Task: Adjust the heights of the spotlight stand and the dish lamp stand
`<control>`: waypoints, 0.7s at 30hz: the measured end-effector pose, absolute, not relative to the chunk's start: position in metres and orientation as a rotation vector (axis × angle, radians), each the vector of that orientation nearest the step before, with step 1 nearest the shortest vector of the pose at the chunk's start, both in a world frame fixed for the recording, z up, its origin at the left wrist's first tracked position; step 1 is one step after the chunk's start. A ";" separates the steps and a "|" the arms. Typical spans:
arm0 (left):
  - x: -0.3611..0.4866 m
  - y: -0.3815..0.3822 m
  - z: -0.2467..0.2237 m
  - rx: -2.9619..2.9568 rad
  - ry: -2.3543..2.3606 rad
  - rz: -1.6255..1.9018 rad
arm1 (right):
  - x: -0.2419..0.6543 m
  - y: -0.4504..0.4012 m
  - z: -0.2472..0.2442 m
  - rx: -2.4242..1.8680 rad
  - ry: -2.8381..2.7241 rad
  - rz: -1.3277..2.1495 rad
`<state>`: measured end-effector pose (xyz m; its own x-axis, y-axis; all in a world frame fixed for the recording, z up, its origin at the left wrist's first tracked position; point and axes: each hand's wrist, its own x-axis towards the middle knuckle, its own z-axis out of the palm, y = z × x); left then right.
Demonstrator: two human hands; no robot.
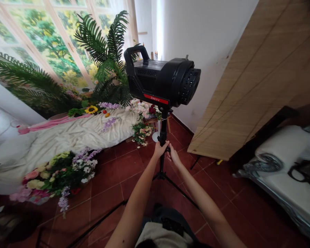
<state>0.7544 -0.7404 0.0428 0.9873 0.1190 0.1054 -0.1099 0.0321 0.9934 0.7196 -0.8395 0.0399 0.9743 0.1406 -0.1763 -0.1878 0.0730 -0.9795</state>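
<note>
A black studio light (157, 79) with a top handle and a red label sits on top of a black light stand (162, 165). My left hand (160, 149) is wrapped round the stand's pole below the light. Close beside it, my right hand (173, 155) has its fingers bent at a knob (167, 148) on the pole's right side. The fingertips of that hand are partly hidden by the pole. Below my hands, the stand's legs spread over the red tiled floor (134, 162).
A bed-like seat with a cream cover (113, 127) and scattered flowers stands left, before a window backdrop (57, 41) and palm leaves (113, 44). Flower arrangements (54, 172) stand in front. Wooden panels (222, 113) lean at right, near a white sofa (284, 151) with a black bag.
</note>
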 end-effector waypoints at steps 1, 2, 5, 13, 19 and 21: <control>0.754 -0.741 0.043 1.530 0.011 0.182 | 0.720 -0.839 0.041 -1.382 0.033 0.310; 0.755 -0.741 0.044 1.531 0.016 0.197 | 0.720 -0.840 0.042 -1.290 0.026 0.389; 0.755 -0.742 0.045 1.536 0.033 0.228 | 0.722 -0.846 0.046 -1.057 0.016 0.619; 0.761 -0.745 0.035 1.535 0.041 0.259 | 0.715 -0.859 0.057 -0.746 -0.007 0.546; 0.760 -0.746 0.038 1.507 0.043 0.253 | 0.714 -0.851 0.069 -0.619 0.027 0.345; 0.757 -0.745 0.043 1.498 0.045 0.238 | 0.716 -0.849 0.074 -0.645 0.051 0.308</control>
<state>0.7572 -0.7453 0.0428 0.9758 0.1843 0.1175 -0.1295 0.0543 0.9901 0.7162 -0.8489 0.0743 0.9533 0.2665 -0.1422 -0.2981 0.7551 -0.5839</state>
